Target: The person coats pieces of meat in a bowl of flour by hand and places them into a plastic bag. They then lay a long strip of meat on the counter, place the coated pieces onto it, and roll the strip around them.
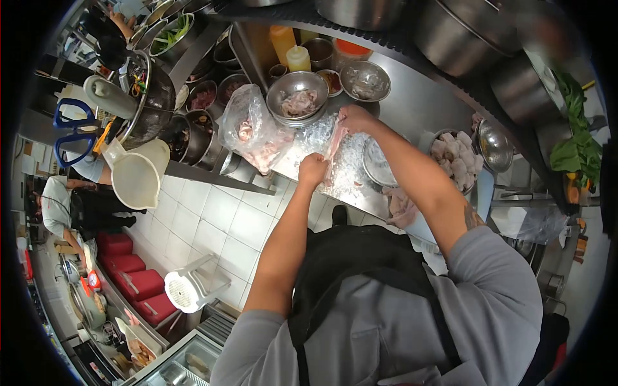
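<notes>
Between my two hands, over the steel counter (299, 145), stretches a long pale pink strip of raw meat (334, 147). My left hand (313, 170) is closed around its near end, at the counter's front edge. Farther off, my right hand (356, 120) grips the other end. The fingertips of both hands are partly hidden. White powder or wet smears cover the counter beneath the strip. Left of it lies a clear plastic bag (241, 108) with raw meat. Behind is a steel bowl (288, 81) of pale meat pieces, stacked on other bowls. A round metal bowl (378, 164) sits under my right forearm.
A heaped bowl of pale raw meat (455, 156) stands at the right, with a flat raw piece (402, 207) nearer me. Squeeze bottles (298, 58) line the back. Large pots (470, 32) fill the overhead shelf. A white stool (193, 283) and another person (61, 202) are at the left.
</notes>
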Motion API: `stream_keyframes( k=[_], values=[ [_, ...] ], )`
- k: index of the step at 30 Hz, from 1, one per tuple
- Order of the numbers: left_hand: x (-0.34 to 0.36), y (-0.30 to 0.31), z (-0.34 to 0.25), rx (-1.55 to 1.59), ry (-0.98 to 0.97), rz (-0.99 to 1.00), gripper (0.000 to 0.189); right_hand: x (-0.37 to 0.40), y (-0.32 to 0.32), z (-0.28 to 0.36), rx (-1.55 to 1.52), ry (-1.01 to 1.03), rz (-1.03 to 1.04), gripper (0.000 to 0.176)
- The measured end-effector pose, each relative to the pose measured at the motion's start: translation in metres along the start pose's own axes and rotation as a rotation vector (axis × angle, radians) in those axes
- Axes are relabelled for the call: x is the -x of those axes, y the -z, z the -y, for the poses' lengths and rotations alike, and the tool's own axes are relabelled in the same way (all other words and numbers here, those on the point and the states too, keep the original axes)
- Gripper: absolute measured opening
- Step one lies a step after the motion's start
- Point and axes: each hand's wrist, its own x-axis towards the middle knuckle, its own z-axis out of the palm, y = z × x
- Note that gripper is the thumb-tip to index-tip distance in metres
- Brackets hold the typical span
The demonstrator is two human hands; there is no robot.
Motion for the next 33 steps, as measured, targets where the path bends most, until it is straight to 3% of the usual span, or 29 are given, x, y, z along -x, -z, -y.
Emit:
stream_keyframes(
  k=[9,12,15,21,24,26,28,29,32,33],
  values=[
    [-0.002,0.007,-0.015,-0.14,0.08,0.015,0.027,-0.047,-0.023,-0.058,0.254,0.234,-0.252,0.019],
    [0.001,0.006,-0.009,-0.173,0.096,0.035,0.029,-0.044,-0.023,-0.052,0.228,0.136,-0.203,0.016],
    [0.01,0.011,-0.019,-0.18,0.124,0.022,0.028,-0.037,-0.019,-0.041,0.283,0.194,-0.209,0.016],
    [0.018,0.012,-0.007,-0.27,0.139,0.0,0.025,-0.023,-0.023,-0.022,0.48,0.064,-0.453,0.018],
    [0.024,0.011,0.006,-0.219,0.094,-0.013,0.021,0.025,-0.031,0.034,0.62,0.382,-0.214,0.015],
    [0.02,0.009,0.018,-0.16,0.113,0.018,0.018,0.055,-0.048,0.053,0.66,0.47,0.061,0.012],
    [0.011,0.007,0.025,-0.097,0.199,0.096,0.018,0.069,-0.074,0.046,0.675,0.478,0.022,0.012],
    [0.009,0.005,0.03,-0.104,0.148,0.054,0.016,0.073,-0.085,0.04,0.683,0.482,0.004,0.013],
    [0.011,0.011,0.025,-0.046,0.237,0.124,0.017,0.078,-0.105,0.02,0.715,0.548,-0.205,0.013],
    [0.014,0.012,0.024,-0.081,0.213,0.099,0.017,0.084,-0.104,0.025,0.746,0.487,-0.175,0.014]
  ],
)
